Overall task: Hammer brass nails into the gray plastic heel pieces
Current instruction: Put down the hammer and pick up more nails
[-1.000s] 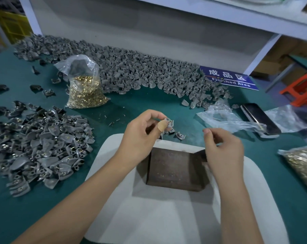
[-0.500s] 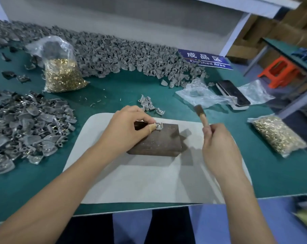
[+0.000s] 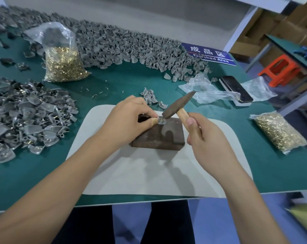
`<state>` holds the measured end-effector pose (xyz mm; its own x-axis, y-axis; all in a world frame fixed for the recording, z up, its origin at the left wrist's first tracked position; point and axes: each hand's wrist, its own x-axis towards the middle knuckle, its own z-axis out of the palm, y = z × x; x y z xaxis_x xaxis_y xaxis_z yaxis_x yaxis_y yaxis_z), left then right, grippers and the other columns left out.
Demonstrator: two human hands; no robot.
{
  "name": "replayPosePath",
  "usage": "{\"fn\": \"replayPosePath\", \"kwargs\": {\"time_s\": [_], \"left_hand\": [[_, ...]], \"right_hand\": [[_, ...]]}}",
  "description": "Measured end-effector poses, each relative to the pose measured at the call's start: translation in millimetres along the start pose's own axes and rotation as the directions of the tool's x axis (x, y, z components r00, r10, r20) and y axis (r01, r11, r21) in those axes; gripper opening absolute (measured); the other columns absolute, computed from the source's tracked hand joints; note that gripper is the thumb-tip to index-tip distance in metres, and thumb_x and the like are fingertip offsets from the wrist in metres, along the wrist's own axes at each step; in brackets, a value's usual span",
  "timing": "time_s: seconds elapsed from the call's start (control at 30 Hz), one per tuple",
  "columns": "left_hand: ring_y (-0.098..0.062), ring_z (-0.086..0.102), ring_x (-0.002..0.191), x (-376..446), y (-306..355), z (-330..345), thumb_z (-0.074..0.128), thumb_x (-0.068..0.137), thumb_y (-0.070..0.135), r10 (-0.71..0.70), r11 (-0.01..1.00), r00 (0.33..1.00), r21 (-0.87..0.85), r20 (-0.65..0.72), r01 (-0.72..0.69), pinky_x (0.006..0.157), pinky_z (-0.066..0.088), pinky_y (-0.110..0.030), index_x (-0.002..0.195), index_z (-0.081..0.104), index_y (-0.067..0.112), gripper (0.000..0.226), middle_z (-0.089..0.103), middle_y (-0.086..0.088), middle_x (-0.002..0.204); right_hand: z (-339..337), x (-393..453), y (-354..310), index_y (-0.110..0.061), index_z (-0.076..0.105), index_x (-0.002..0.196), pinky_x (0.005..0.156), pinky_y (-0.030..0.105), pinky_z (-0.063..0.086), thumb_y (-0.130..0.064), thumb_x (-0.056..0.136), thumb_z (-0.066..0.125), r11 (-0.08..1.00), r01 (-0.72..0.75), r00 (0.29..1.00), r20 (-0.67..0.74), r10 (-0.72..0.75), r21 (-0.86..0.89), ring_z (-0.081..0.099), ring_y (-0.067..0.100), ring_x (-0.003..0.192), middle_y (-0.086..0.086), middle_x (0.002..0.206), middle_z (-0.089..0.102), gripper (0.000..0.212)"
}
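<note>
Sign point(image 3: 209, 54) reading "成品区 / Finished Area"; left grip point(image 3: 129, 118) pinching heel piece point(image 3: 161, 121), right grip point(image 3: 207, 138) clamped on hammer point(image 3: 179, 107).

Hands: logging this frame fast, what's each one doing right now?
Left hand: pinches the gray heel piece on the dark block.
Right hand: closed grip on the hammer, head at the piece.

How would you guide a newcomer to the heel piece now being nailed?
Find the white mat on the green table, then the dark block on it. The gray heel piece lies on its far edge, pinched by the left hand, under the hammer, unlike the loose piles.
</note>
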<state>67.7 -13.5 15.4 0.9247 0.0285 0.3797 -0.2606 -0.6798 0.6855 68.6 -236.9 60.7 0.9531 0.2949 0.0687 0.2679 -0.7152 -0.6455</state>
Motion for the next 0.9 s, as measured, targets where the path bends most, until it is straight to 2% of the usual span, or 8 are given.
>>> {"fn": "replayPosePath", "kwargs": {"time_s": [0.1, 0.17, 0.3, 0.47, 0.53, 0.63, 0.77, 0.9], "left_hand": [[-0.019, 0.053, 0.088, 0, 0, -1, 0.08, 0.086, 0.029, 0.0, 1.0, 1.0, 0.006, 0.008, 0.0, 0.08, 0.048, -0.044, 0.089, 0.081, 0.03, 0.003, 0.064, 0.008, 0.085], [-0.019, 0.053, 0.089, 0, 0, -1, 0.08, 0.086, 0.029, 0.001, 1.0, 1.0, 0.005, 0.016, -0.001, 0.08, 0.048, -0.044, 0.09, 0.081, 0.029, 0.004, 0.064, 0.007, 0.085], [-0.015, 0.053, 0.089, 0, 0, -1, 0.08, 0.087, 0.032, -0.016, 1.0, 1.0, 0.01, 0.018, 0.016, 0.079, 0.048, -0.043, 0.089, 0.081, 0.029, 0.004, 0.062, 0.008, 0.083], [-0.013, 0.052, 0.09, -1, 1, -2, 0.079, 0.088, 0.034, -0.022, 0.999, 1.0, 0.026, 0.013, 0.021, 0.077, 0.048, -0.042, 0.09, 0.08, 0.031, 0.004, 0.062, 0.01, 0.084], [-0.013, 0.051, 0.09, 0, 1, -3, 0.079, 0.087, 0.033, -0.028, 0.999, 1.0, 0.028, 0.013, 0.028, 0.077, 0.048, -0.042, 0.09, 0.08, 0.031, 0.004, 0.062, 0.01, 0.084], [-0.013, 0.051, 0.089, 1, 0, -3, 0.079, 0.087, 0.032, -0.032, 0.999, 0.999, 0.025, 0.023, 0.031, 0.077, 0.048, -0.043, 0.091, 0.08, 0.03, 0.005, 0.062, 0.01, 0.083], [-0.013, 0.052, 0.09, 0, -1, -2, 0.079, 0.087, 0.032, -0.037, 0.999, 0.999, 0.013, 0.023, 0.036, 0.078, 0.049, -0.043, 0.089, 0.08, 0.032, 0.002, 0.062, 0.011, 0.084], [-0.013, 0.051, 0.089, 0, -1, -3, 0.079, 0.087, 0.034, -0.039, 0.999, 0.999, -0.003, 0.023, 0.04, 0.078, 0.048, -0.043, 0.088, 0.08, 0.032, 0.003, 0.062, 0.011, 0.083]], "right_hand": [[-3, -4, -7, -0.031, 0.055, 0.104, 0.064, 0.04, 0.047, -0.047, 0.109, 0.03, 0.998, 0.053, 0.988, -0.143, -0.057, -0.035, 0.051, 0.017, 0.07, -0.008, 0.076, 0.057, 0.031], [-1, -8, -10, -0.033, 0.055, 0.107, 0.062, 0.043, 0.047, -0.048, 0.109, 0.028, 0.997, 0.061, 0.981, -0.179, -0.068, -0.046, 0.051, 0.018, 0.066, -0.005, 0.071, 0.055, 0.031], [6, -9, -9, -0.031, 0.054, 0.099, 0.066, 0.051, 0.05, -0.05, 0.106, 0.027, 0.993, 0.014, 0.999, -0.03, -0.018, -0.119, 0.053, 0.023, 0.069, -0.003, 0.067, 0.053, 0.034], [3, -10, -8, -0.04, 0.055, 0.112, 0.062, 0.043, 0.048, -0.052, 0.106, 0.027, 0.997, 0.037, 0.984, -0.169, -0.047, -0.065, 0.051, 0.019, 0.067, -0.008, 0.074, 0.058, 0.031], [9, -11, -12, -0.041, 0.056, 0.118, 0.061, 0.043, 0.046, -0.052, 0.105, 0.026, 0.996, 0.03, 0.991, -0.125, -0.041, -0.085, 0.051, 0.021, 0.065, -0.004, 0.066, 0.055, 0.034], [9, -10, -13, -0.042, 0.055, 0.108, 0.059, 0.042, 0.045, -0.054, 0.104, 0.025, 0.987, 0.037, 0.998, -0.039, -0.044, -0.157, 0.053, 0.021, 0.067, -0.005, 0.066, 0.055, 0.033], [6, -11, -16, -0.043, 0.054, 0.117, 0.059, 0.043, 0.046, -0.059, 0.102, 0.022, 0.995, 0.036, 0.975, -0.216, -0.055, -0.094, 0.053, 0.024, 0.064, -0.005, 0.063, 0.054, 0.039], [7, -7, -11, -0.036, 0.052, 0.104, 0.059, 0.04, 0.043, -0.052, 0.106, 0.025, 0.982, 0.023, 0.998, -0.051, -0.033, -0.187, 0.054, 0.024, 0.067, -0.005, 0.065, 0.055, 0.032]]}}
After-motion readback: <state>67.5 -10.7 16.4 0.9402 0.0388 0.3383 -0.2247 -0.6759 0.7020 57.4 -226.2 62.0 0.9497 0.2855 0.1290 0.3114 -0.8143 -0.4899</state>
